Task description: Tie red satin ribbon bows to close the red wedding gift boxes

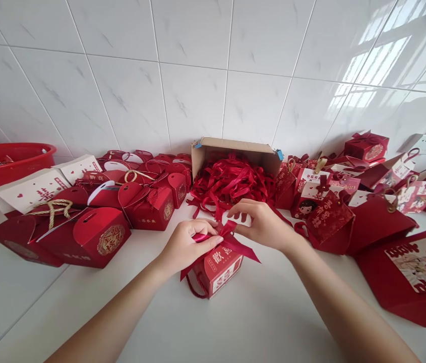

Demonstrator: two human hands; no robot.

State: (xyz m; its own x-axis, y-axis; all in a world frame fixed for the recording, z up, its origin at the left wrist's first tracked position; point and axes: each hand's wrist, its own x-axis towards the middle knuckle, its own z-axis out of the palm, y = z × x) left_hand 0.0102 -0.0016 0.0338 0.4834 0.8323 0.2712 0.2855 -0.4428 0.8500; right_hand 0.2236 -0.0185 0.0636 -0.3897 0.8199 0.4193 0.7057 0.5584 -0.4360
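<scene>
A small red gift box with gold and white lettering stands on the white surface in front of me. A shiny red ribbon is looped into a bow shape at its top, with a pointed tail spreading to each side. My left hand pinches the ribbon between thumb and fingers at the left of the box top. Curled around the ribbon's right side are the fingers of my right hand; their tips are partly hidden. A dark red twisted cord hangs by the box's left side.
Behind the box, a cardboard carton lies with its opening facing me, spilling tangled red ribbons. Several red gift boxes crowd the left. More red boxes and bags fill the right. A red basin is far left.
</scene>
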